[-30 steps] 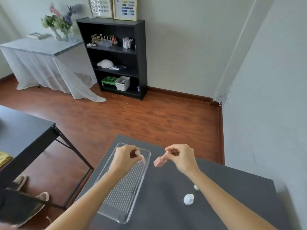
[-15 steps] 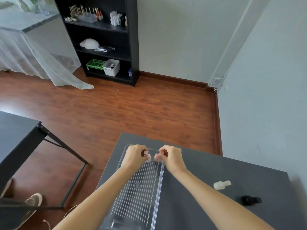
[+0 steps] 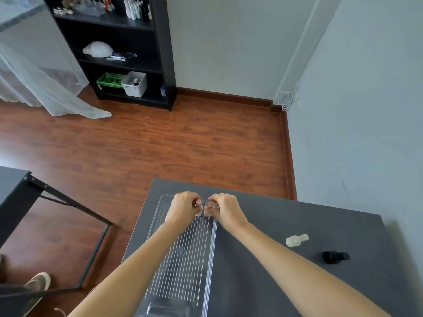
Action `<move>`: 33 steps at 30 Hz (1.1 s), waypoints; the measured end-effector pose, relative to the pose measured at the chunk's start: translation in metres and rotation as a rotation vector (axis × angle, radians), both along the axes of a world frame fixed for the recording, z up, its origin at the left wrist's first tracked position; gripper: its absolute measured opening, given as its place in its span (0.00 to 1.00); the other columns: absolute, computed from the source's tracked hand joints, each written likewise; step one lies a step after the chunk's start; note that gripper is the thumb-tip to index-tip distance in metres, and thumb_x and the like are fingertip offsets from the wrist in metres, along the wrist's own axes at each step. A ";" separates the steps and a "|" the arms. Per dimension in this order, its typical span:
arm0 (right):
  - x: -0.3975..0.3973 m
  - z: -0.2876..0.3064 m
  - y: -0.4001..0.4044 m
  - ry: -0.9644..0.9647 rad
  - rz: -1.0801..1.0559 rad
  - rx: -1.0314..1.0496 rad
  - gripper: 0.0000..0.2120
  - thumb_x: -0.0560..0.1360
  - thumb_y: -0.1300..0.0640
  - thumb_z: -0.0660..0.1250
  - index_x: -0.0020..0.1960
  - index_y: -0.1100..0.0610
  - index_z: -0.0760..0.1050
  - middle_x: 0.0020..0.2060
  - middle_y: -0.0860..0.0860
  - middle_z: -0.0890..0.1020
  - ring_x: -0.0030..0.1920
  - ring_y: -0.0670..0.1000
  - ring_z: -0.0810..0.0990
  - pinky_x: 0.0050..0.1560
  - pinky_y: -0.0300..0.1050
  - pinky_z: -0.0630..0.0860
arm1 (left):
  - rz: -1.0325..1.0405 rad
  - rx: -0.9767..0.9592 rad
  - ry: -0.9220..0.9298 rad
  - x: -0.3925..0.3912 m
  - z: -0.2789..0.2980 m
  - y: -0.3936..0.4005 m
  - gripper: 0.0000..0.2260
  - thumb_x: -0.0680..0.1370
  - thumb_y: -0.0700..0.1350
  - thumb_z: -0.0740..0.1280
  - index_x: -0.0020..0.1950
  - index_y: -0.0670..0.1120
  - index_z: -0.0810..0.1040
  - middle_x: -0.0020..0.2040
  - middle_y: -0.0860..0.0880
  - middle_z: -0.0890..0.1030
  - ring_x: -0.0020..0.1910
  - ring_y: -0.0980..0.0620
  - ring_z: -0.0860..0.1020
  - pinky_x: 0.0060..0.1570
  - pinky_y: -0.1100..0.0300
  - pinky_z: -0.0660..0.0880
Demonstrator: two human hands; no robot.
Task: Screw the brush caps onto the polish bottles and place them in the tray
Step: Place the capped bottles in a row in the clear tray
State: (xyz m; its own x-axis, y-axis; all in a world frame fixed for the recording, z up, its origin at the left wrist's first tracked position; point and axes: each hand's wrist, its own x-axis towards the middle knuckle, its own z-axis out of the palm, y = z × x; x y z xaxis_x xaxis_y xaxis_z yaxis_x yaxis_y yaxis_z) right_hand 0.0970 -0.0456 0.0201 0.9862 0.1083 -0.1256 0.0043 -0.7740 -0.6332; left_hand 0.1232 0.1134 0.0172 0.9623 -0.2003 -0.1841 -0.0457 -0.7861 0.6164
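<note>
While both hands are held together over the far end of the clear tray (image 3: 183, 252), a pink polish bottle (image 3: 207, 211) is pinched by the right hand (image 3: 225, 210) and a white brush cap (image 3: 198, 202) by the left hand (image 3: 183, 208). A whitish bottle (image 3: 296, 240) and a black bottle (image 3: 335, 257) are left lying on the bench (image 3: 286, 282), right of the tray.

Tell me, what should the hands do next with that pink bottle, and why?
Probably twist the cap on. The right hand grips the pink bottle and the left hand pinches a white cap right beside it, both above the far end of the clear tray. Whether the cap is seated yet is hidden by the fingers.
</note>
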 end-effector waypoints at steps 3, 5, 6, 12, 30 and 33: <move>-0.007 0.007 -0.020 -0.023 -0.005 -0.006 0.17 0.75 0.61 0.70 0.64 0.59 0.77 0.55 0.54 0.82 0.57 0.53 0.76 0.58 0.45 0.72 | 0.050 -0.010 0.008 -0.005 0.002 -0.003 0.13 0.73 0.37 0.70 0.58 0.42 0.81 0.49 0.44 0.82 0.48 0.45 0.79 0.47 0.55 0.76; -0.015 0.014 -0.043 -0.047 -0.036 -0.005 0.16 0.75 0.60 0.70 0.62 0.57 0.78 0.54 0.53 0.82 0.57 0.52 0.75 0.58 0.42 0.70 | 0.111 -0.007 -0.045 -0.015 0.005 -0.010 0.22 0.75 0.40 0.70 0.69 0.43 0.74 0.58 0.45 0.76 0.57 0.45 0.76 0.48 0.57 0.73; -0.020 0.018 -0.057 -0.064 -0.054 -0.018 0.13 0.76 0.60 0.70 0.60 0.57 0.79 0.53 0.52 0.82 0.57 0.52 0.75 0.56 0.41 0.69 | 0.136 -0.010 -0.099 -0.024 0.008 -0.016 0.25 0.75 0.42 0.70 0.72 0.45 0.71 0.60 0.46 0.74 0.60 0.46 0.74 0.47 0.58 0.72; -0.061 0.034 -0.159 -0.007 -0.291 -0.075 0.11 0.80 0.53 0.63 0.47 0.57 0.81 0.44 0.51 0.83 0.50 0.54 0.77 0.52 0.46 0.73 | -0.097 -0.112 -0.219 -0.096 0.017 -0.083 0.20 0.76 0.47 0.71 0.68 0.48 0.75 0.57 0.52 0.74 0.55 0.53 0.74 0.50 0.61 0.75; -0.124 0.005 -0.214 0.154 -0.211 0.014 0.07 0.74 0.71 0.62 0.48 0.68 0.77 0.37 0.57 0.82 0.37 0.52 0.74 0.39 0.24 0.68 | -0.231 -0.007 0.171 -0.163 -0.006 -0.203 0.07 0.76 0.38 0.66 0.51 0.45 0.82 0.52 0.47 0.78 0.49 0.44 0.78 0.50 0.52 0.77; -0.125 0.006 -0.213 0.153 -0.212 0.024 0.05 0.73 0.71 0.62 0.47 0.70 0.76 0.37 0.57 0.81 0.36 0.56 0.74 0.36 0.27 0.68 | -0.139 -0.064 0.181 -0.165 -0.004 -0.194 0.06 0.74 0.38 0.66 0.46 0.44 0.82 0.44 0.51 0.74 0.44 0.46 0.76 0.46 0.53 0.76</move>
State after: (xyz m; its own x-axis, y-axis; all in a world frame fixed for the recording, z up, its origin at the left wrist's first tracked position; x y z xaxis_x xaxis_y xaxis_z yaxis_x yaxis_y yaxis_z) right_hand -0.0275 -0.2585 0.0266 0.9568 -0.0942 -0.2749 -0.2537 -0.7324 -0.6319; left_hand -0.0418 -0.0809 0.0130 0.8770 -0.3457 -0.3336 -0.0354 -0.7389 0.6728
